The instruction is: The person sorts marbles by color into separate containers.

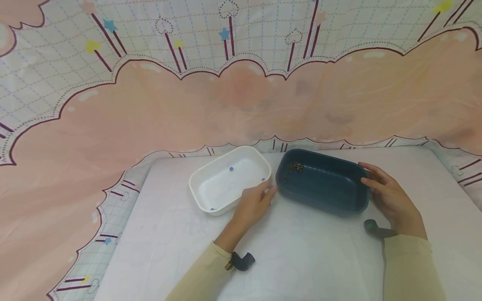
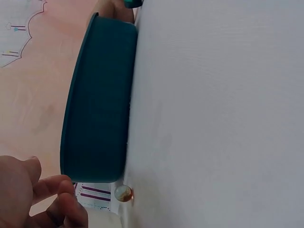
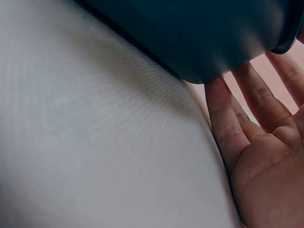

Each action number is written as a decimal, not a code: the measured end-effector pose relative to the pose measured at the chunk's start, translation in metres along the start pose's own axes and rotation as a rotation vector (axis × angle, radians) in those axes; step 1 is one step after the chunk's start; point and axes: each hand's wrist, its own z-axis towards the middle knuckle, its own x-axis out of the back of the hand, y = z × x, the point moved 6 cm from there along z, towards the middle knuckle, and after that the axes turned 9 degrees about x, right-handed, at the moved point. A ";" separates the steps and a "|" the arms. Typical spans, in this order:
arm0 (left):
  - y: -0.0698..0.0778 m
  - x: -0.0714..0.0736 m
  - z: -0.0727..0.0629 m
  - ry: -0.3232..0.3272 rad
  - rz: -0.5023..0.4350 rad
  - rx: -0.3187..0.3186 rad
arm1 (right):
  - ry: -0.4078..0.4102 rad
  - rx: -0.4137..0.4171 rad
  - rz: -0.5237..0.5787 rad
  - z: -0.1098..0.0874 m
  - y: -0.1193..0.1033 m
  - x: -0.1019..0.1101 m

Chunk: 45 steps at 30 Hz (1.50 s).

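Note:
A white rectangular basin (image 1: 205, 173) sits left of a dark blue-green basin (image 1: 320, 200). Around the blue-green basin's right end, my right hand (image 1: 395, 200) holds the wall, thumb over the rim and fingers along the outside. My left hand (image 1: 254, 205) is at the white basin's front right corner, close to the other basin's left end. Its fingers are loosely bent; nothing shows between them in the left wrist view. Several small brown beads (image 1: 296, 168) lie in the blue-green basin's left part. In the white basin are small blue beads, one (image 1: 231, 169) near the back.
A shiny round bead (image 2: 123, 193) rests on the white tabletop (image 1: 301, 259) by the blue-green basin's end. A patterned pink curtain (image 1: 233, 104) hangs behind the table. Dark curved camera mounts (image 1: 242, 261) sit at both wrists.

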 end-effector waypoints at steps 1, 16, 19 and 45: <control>-0.002 0.000 -0.001 -0.001 0.008 0.002 | 0.001 -0.003 -0.002 0.000 0.000 0.000; -0.015 -0.009 -0.009 -0.038 0.108 0.027 | 0.001 -0.004 -0.024 0.000 0.000 0.001; -0.018 -0.010 -0.010 -0.042 0.114 0.037 | 0.004 -0.001 -0.028 0.000 0.000 0.001; -0.027 -0.013 -0.009 -0.042 0.132 0.060 | -0.023 0.014 -0.019 -0.001 0.000 0.000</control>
